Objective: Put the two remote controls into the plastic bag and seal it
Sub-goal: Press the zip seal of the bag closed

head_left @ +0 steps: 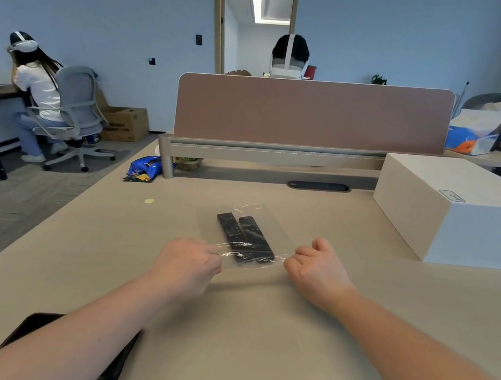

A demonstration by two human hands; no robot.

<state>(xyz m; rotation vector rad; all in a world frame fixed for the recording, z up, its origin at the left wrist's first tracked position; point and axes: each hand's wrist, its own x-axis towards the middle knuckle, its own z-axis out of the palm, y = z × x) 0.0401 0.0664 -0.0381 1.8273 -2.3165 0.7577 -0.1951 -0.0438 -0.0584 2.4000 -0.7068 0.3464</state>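
Two black remote controls (243,236) lie side by side inside a clear plastic bag (273,226) on the beige desk (254,322). The bag's near edge is lifted a little. My left hand (188,262) pinches the bag's near left corner. My right hand (316,271) pinches its near right corner. The bag's near edge is stretched between both hands, just in front of the remotes' near ends.
A white box (462,210) stands at the right. A pink divider panel (314,111) closes the desk's far side. A dark phone-like slab (113,362) lies under my left forearm near the front edge. Other people sit at neighbouring desks.
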